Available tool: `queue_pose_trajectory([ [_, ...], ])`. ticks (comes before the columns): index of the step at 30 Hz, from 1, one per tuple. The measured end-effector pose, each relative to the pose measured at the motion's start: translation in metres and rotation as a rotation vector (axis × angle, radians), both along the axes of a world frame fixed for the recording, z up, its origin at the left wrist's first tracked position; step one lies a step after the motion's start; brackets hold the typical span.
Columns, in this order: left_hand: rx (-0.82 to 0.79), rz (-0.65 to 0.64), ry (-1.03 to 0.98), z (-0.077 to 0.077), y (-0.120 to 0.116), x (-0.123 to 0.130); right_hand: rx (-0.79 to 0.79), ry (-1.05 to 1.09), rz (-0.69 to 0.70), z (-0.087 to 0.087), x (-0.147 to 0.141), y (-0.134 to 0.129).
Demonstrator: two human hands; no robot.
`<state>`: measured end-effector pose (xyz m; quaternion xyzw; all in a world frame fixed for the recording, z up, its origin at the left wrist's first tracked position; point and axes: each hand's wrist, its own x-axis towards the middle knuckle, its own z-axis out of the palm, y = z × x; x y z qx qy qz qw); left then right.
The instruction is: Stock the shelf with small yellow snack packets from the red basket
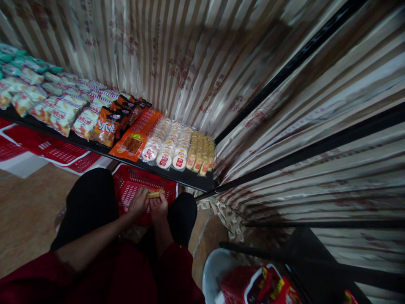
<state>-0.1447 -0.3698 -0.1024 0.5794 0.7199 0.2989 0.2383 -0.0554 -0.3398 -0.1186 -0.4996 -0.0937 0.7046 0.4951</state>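
My left hand (138, 203) and my right hand (159, 206) meet over a red perforated plastic basket (123, 179) between my knees. Between them they hold a small yellowish snack packet (154, 194), the left fingers closed on one end and the right fingers on the other. Just beyond, on a black shelf (199, 182), stand rows of similar yellow snack packets (199, 152). Beside these lie round white rice crackers (165, 159) in clear wrappers with red labels, then a flat orange snack bag (129, 143).
Further left the shelf carries orange-and-black bags (106, 126), white snack bags (65, 114) and green ones (28, 63). More red baskets (63, 147) sit under it. Black metal bars (284, 162) cross a striped curtain (177, 55). A pale bucket (215, 270) holding red packages stands at lower right.
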Motion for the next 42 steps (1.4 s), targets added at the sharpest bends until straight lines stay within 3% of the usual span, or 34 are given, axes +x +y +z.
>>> queue_pose_trajectory([
  [7, 0.088, -0.092, 0.062, -0.004, 0.0, 0.004, 0.041, 0.045, -0.049, 0.003, 0.005, 0.0],
  [19, 0.119, -0.091, 0.068, -0.006, 0.001, 0.012, 0.012, 0.129, -0.128, 0.016, 0.018, 0.007],
  [32, 0.249, -0.003, 0.077, 0.031, 0.022, 0.031, 0.151, 0.201, -0.192, 0.036, 0.039, 0.016],
  [42, 0.371, -0.059, -0.072, 0.037, 0.045, 0.049, 0.262, 0.089, -0.211, 0.049, 0.056, 0.021],
])
